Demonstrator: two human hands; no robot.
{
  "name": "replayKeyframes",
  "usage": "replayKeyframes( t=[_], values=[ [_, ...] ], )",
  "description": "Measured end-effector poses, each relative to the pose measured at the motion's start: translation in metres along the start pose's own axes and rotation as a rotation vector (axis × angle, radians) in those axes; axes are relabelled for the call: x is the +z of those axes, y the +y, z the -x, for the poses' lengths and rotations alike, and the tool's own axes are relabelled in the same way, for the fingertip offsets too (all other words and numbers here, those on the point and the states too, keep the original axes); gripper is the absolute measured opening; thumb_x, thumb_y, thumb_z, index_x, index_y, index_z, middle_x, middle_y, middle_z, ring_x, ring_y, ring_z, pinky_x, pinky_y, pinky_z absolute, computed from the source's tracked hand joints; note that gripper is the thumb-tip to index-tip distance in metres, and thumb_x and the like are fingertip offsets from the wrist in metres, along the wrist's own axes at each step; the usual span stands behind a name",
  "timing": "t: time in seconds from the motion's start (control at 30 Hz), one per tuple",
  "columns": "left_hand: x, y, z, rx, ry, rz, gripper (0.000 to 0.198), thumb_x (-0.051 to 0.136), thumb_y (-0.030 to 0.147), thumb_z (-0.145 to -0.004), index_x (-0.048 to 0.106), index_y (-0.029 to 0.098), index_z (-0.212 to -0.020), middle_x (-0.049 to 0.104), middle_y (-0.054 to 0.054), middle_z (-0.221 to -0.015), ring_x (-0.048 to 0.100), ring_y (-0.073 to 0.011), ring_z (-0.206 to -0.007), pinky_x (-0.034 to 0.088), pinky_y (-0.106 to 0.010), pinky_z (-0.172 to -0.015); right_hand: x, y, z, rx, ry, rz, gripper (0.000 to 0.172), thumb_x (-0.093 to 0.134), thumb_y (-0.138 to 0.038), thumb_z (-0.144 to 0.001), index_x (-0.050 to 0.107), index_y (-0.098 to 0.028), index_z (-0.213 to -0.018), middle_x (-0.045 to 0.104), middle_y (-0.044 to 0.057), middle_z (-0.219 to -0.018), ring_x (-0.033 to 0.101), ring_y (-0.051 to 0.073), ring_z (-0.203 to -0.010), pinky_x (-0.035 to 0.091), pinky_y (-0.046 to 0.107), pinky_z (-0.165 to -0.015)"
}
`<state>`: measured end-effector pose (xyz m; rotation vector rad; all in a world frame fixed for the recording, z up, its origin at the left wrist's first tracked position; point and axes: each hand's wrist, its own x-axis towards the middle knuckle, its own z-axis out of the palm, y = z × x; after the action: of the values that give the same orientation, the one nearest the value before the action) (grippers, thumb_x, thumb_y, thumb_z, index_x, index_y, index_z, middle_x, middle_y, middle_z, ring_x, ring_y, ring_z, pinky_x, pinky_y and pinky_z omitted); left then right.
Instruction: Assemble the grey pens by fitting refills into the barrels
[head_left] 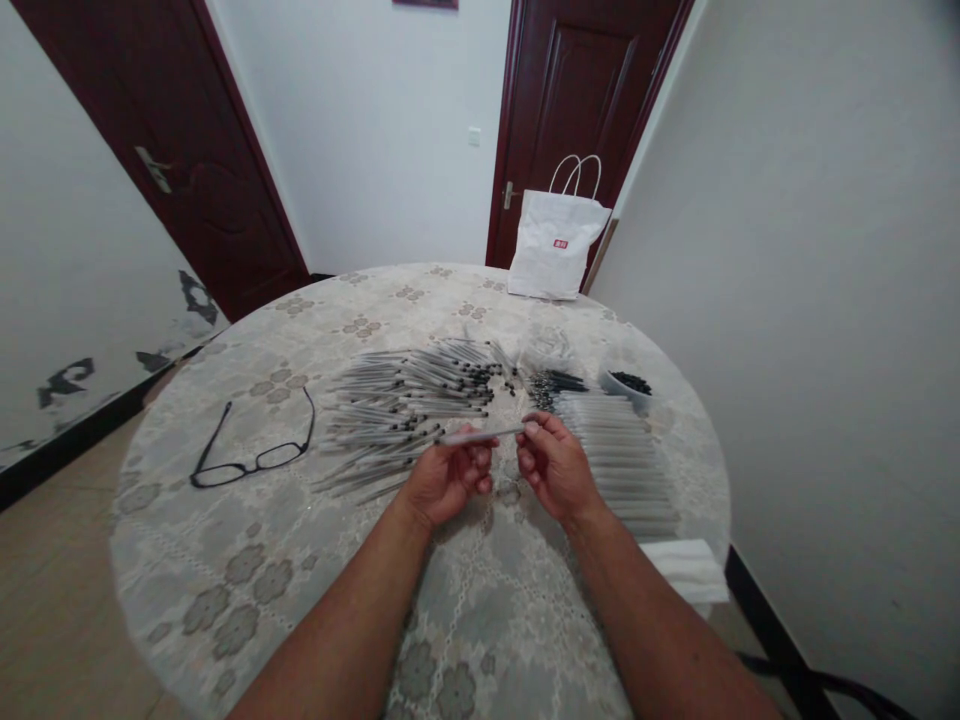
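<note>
Above the middle of the table my left hand (450,480) is closed around a slim, translucent pen (476,437), which lies nearly level across its fingers. The thumb and fingers of my right hand (556,465) pinch the pen's right end, where a dark part shows; its exact shape is hidden by the fingertips. Behind and left of my left hand spreads a pile of similar grey-white pens (367,410) with black ends. Beside my right hand lie stacked rows of translucent pen tubes (626,465). Thin dark pieces (559,383) lie just beyond these tubes.
A small bowl (641,400) of black parts stands at the right. Clear crumpled plastic (551,345) lies near it. Black-framed glasses (251,462) rest on the left. A white paper bag (559,245) stands at the far edge, folded white material (686,570) at the near right.
</note>
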<state>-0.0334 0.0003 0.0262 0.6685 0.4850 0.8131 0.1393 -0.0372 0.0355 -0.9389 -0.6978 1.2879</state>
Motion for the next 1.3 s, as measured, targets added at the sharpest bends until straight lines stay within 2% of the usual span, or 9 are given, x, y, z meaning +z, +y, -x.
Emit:
replayKeyframes(
  t=[0.07, 0.17, 0.37, 0.47, 0.7, 0.93, 1.13, 1.2, 1.3],
  values=[
    [-0.001, 0.004, -0.003, 0.120, 0.092, 0.076, 0.027, 0.074, 0.033, -0.080, 0.074, 0.014, -0.098, 0.066, -0.004, -0.077, 0.057, -0.0108, -0.059, 0.053, -0.025, -0.056, 0.002, 0.003, 0.001, -0.014, -0.001, 0.055, 0.032, 0.077, -0.037, -0.075, 0.056, -0.023, -0.094, 0.069, -0.002, -0.080, 0.049, 0.007, -0.047, 0.033, 0.016, -0.036],
    [0.000, 0.003, -0.006, 0.247, 0.179, -0.035, 0.036, 0.079, 0.023, -0.073, 0.072, 0.018, -0.108, 0.071, -0.004, -0.090, 0.066, -0.0140, -0.073, 0.058, -0.028, -0.067, 0.005, 0.009, 0.003, -0.058, -0.020, 0.254, 0.026, 0.074, -0.037, -0.079, 0.058, -0.022, -0.092, 0.071, 0.000, -0.080, 0.051, 0.008, -0.048, 0.037, 0.018, -0.038],
    [0.002, -0.010, -0.010, 0.297, 0.306, -0.396, 0.039, 0.081, 0.042, -0.077, 0.073, 0.014, -0.103, 0.073, -0.007, -0.089, 0.068, -0.0177, -0.073, 0.059, -0.033, -0.070, 0.004, 0.017, 0.004, -0.093, -0.063, 0.550, 0.021, 0.071, -0.038, -0.085, 0.071, -0.019, -0.093, 0.066, -0.001, -0.067, 0.052, 0.009, -0.048, 0.038, 0.019, -0.042],
    [0.002, -0.011, -0.011, 0.323, 0.346, -0.455, 0.043, 0.081, 0.047, -0.076, 0.072, 0.015, -0.102, 0.073, -0.006, -0.085, 0.068, -0.0174, -0.071, 0.059, -0.033, -0.071, 0.002, 0.018, 0.004, -0.008, -0.083, 0.509, 0.025, 0.071, -0.043, -0.085, 0.069, -0.019, -0.089, 0.066, 0.000, -0.069, 0.052, 0.009, -0.046, 0.038, 0.018, -0.040],
    [0.001, -0.012, -0.011, 0.337, 0.303, -0.471, 0.038, 0.071, 0.054, -0.086, 0.068, 0.016, -0.091, 0.072, -0.005, -0.084, 0.070, -0.0175, -0.076, 0.059, -0.034, -0.080, 0.000, 0.015, 0.005, 0.098, -0.155, 0.257, 0.032, 0.078, -0.047, -0.079, 0.064, -0.020, -0.089, 0.069, -0.001, -0.074, 0.053, 0.008, -0.048, 0.038, 0.016, -0.039],
    [0.002, -0.015, -0.011, 0.359, 0.362, -0.488, 0.040, 0.069, 0.055, -0.087, 0.068, 0.016, -0.093, 0.074, -0.007, -0.090, 0.074, -0.0203, -0.080, 0.060, -0.035, -0.082, 0.005, 0.017, 0.007, -0.056, -0.048, 0.443, 0.028, 0.074, -0.045, -0.084, 0.068, -0.019, -0.093, 0.069, 0.001, -0.072, 0.056, 0.009, -0.051, 0.042, 0.018, -0.043],
    [0.001, -0.012, -0.011, 0.340, 0.364, -0.339, 0.040, 0.069, 0.056, -0.087, 0.062, 0.016, -0.088, 0.076, -0.009, -0.088, 0.075, -0.0200, -0.076, 0.060, -0.036, -0.080, -0.004, 0.017, 0.002, 0.106, -0.141, 0.199, 0.032, 0.080, -0.043, -0.079, 0.069, -0.019, -0.097, 0.069, 0.000, -0.076, 0.057, 0.009, -0.052, 0.041, 0.018, -0.044],
    [0.000, -0.011, -0.012, 0.358, 0.375, -0.309, 0.040, 0.068, 0.056, -0.087, 0.060, 0.016, -0.087, 0.077, -0.009, -0.089, 0.075, -0.0201, -0.075, 0.060, -0.037, -0.080, -0.005, 0.017, 0.001, 0.094, -0.100, 0.232, 0.031, 0.078, -0.043, -0.080, 0.069, -0.019, -0.098, 0.069, 0.000, -0.076, 0.057, 0.009, -0.053, 0.041, 0.019, -0.044],
    [-0.001, -0.010, -0.013, 0.377, 0.388, -0.326, 0.041, 0.067, 0.057, -0.087, 0.061, 0.016, -0.089, 0.077, -0.010, -0.093, 0.076, -0.0208, -0.077, 0.060, -0.038, -0.080, -0.004, 0.018, 0.001, -0.001, -0.032, 0.450, 0.028, 0.070, -0.044, -0.085, 0.070, -0.019, -0.098, 0.069, 0.001, -0.073, 0.058, 0.012, -0.052, 0.042, 0.022, -0.045]
  ],
)
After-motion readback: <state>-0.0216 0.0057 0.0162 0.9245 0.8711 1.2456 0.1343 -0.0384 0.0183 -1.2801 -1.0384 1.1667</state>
